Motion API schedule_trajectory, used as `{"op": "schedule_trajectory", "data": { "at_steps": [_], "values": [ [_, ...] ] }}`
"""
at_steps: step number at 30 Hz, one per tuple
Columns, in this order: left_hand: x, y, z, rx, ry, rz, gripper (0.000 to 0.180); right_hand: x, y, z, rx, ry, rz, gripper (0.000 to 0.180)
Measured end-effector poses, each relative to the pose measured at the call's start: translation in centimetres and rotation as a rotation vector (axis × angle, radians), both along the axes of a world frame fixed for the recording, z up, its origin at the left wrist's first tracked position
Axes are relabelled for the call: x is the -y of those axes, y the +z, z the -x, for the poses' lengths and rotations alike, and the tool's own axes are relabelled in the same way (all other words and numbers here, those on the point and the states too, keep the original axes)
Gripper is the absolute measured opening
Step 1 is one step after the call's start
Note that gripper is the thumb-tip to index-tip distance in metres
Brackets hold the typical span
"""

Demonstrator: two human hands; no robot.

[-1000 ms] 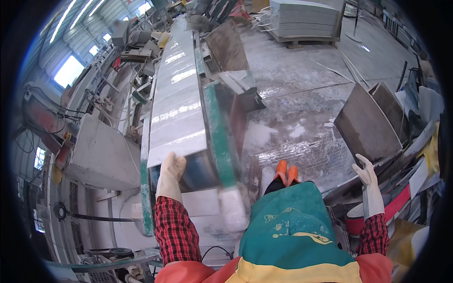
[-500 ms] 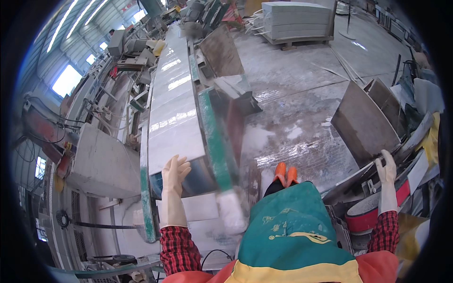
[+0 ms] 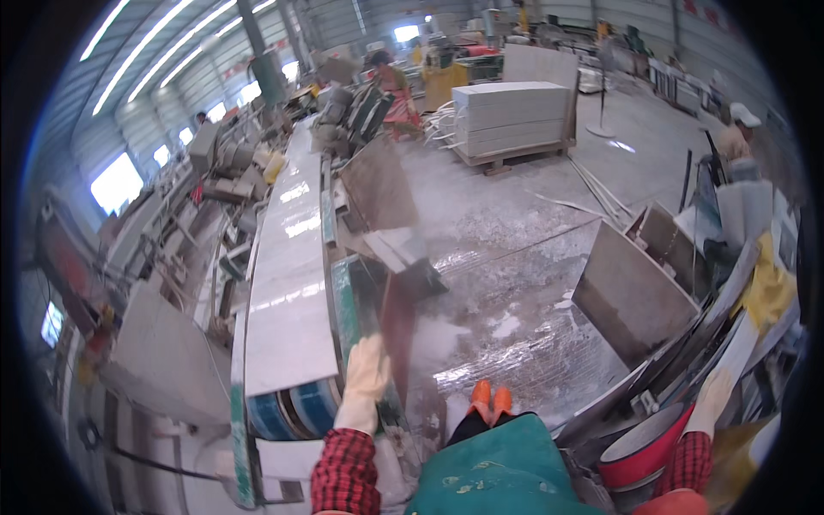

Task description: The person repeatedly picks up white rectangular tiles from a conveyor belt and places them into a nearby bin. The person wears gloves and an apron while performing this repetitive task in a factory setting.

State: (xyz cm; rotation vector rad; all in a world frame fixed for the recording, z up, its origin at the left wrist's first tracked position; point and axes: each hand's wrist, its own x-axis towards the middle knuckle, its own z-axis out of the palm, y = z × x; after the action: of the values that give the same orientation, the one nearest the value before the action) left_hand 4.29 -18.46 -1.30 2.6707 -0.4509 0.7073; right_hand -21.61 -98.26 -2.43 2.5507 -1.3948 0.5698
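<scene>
gloved hands at a stone slab conveyor

head view: workshop floor seen from above the person's own body, with a green apron [image 3: 489, 472] and orange boot toes [image 3: 489, 399] at the bottom. the left hand [image 3: 367, 373], in a pale work glove, rests flat with fingers extended on the green side rail [image 3: 343, 309] of a long roller conveyor, just beside the near end of a polished grey slab [image 3: 287, 283] lying on it; it grips nothing. blue rollers [image 3: 296, 410] show bare below the slab's end. the right hand [image 3: 712, 399], also gloved, reaches out to the far right among leaning stone offcuts [image 3: 631, 296] and a red tub [image 3: 644, 446]; whether it holds anything cannot be told. the slab appears to lie fully on the line, neither hand lifting it. wet concrete floor [image 3: 515, 257] lies between, with a pallet of stacked slabs [image 3: 511, 116] beyond.
</scene>
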Motion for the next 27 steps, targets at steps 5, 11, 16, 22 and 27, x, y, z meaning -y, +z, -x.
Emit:
{"op": "schedule_trajectory", "data": {
  "at_steps": [5,11,16,22,27],
  "values": [
    [0.3,0.4,-0.2,-0.067,0.041,0.060,0.039,-0.9,2.4,-1.0,0.049,-0.090,0.100,0.044],
    [-0.8,-1.9,-0.2,-0.045,0.203,0.096,0.049,1.0,1.7,-1.1,-0.042,-0.199,0.009,0.045],
    [-0.4,-1.4,-0.3,-0.141,0.299,0.096,0.051,4.0,-0.9,0.3,-0.026,-0.114,0.069,0.054],
    [0.1,-1.5,-0.2,-0.224,0.297,0.038,0.052,1.7,0.8,-0.2,-0.124,-0.178,0.008,0.055],
    [0.1,-1.3,-0.1,-0.213,0.273,0.100,0.049,1.0,1.0,-0.1,-0.086,-0.185,-0.002,0.054]
  ]
}}
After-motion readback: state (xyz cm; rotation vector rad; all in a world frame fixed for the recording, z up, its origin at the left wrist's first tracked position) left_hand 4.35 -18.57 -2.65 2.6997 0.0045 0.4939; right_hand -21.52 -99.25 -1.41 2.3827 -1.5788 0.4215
